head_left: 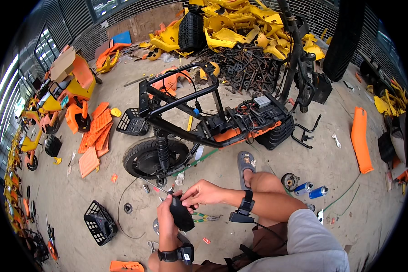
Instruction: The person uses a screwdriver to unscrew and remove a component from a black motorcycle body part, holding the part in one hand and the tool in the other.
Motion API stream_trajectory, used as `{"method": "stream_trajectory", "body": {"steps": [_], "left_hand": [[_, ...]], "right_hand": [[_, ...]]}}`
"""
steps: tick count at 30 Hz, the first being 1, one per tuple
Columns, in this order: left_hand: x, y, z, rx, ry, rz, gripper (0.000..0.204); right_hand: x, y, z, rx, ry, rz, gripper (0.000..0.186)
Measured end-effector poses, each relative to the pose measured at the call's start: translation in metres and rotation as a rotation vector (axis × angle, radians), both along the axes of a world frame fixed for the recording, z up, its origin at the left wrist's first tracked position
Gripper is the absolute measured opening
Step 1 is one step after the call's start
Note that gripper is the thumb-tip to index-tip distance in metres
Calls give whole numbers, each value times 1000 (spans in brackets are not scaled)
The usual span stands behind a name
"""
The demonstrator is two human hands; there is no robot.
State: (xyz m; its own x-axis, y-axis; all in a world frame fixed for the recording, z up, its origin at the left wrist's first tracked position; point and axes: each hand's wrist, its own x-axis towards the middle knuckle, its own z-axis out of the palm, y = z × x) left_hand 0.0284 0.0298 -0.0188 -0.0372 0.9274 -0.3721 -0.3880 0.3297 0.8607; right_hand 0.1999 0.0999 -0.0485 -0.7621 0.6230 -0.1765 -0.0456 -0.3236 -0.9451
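Note:
A black oblong part [182,215] with rounded ends rests in my left hand [166,216], whose fingers are wrapped round its left side. My right hand [203,194] reaches across from the right, its thumb and fingertips pinched together at the part's upper end. A thin metal rod [157,187] sticks out up and left beside my left fingers; its other end is hidden. Pliers with green and yellow handles [206,218] lie on the floor just right of the part. Ahead stands a stripped black scooter frame [181,109] with its rear wheel [154,158].
A black basket [99,223] and a small sprocket [128,208] lie to the left. On the right are two blue spray cans [318,192], a round metal part [289,182] and an orange panel [361,140]. Yellow panels [231,27] and rusty metal parts [245,68] are heaped behind.

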Motion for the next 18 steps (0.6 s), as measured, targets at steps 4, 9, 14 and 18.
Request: {"method": "stream_trajectory", "body": {"steps": [4,9,14,18], "left_hand": [[-1,1,1,-35,-78,25,51],[0,0,4,-36,-121,55,48],[1,0,4,-38,-116,43,48],[0,0,1,-34,-123,3,49]], "right_hand": [[1,1,2,23,-1,2,25],[0,1,1,51,9,21,25],[3,2,10,28,-60,43,24],[4,3,6,43,-17,66,23]]}}
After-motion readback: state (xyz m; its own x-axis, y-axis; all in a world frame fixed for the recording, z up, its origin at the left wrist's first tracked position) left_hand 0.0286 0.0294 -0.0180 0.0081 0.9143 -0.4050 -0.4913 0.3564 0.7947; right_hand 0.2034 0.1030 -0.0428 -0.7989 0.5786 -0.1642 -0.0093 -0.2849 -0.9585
